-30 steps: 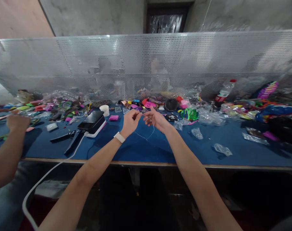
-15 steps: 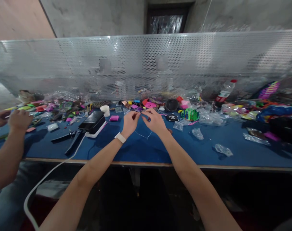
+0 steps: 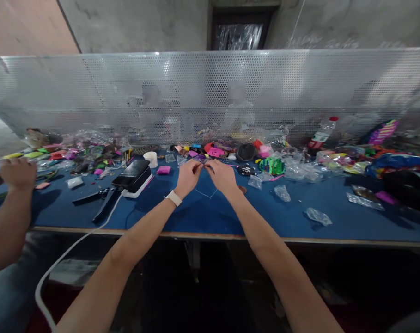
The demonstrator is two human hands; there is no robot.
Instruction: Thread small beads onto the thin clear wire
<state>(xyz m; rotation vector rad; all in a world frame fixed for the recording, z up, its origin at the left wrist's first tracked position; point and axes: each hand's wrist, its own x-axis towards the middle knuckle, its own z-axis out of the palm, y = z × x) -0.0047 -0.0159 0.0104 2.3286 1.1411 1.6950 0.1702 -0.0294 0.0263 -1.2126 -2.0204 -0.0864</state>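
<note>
Above the blue tabletop (image 3: 182, 217), my left hand (image 3: 189, 177) pinches one end of a thin pale cord (image 3: 210, 197) with its thumb and fingers. Opposite it, my right hand (image 3: 222, 175) pinches the other end, its fingertips nearly touching those of the left. Between my wrists the cord hangs in a shallow V-shaped loop. What lies right at the fingertips is too small and too covered to make out. A pink packet (image 3: 163, 170) lies just left of my left hand. Beyond my fingers is a pink piece with a drawn face (image 3: 216, 151).
To the left are a white cup (image 3: 150, 159), a phone (image 3: 131, 173) on a white box with a cable, and a black strap (image 3: 106, 206). A co-worker's hand (image 3: 18, 172) works at far left. Plastic wrappers (image 3: 318, 216) and a bottle (image 3: 321, 136) are on the right, before a perforated metal screen (image 3: 189, 92).
My right hand's fingers have drawn together and come closer to my left fingertips. The cord loop hangs slightly higher. The co-worker's hands at far left have shifted left.
</note>
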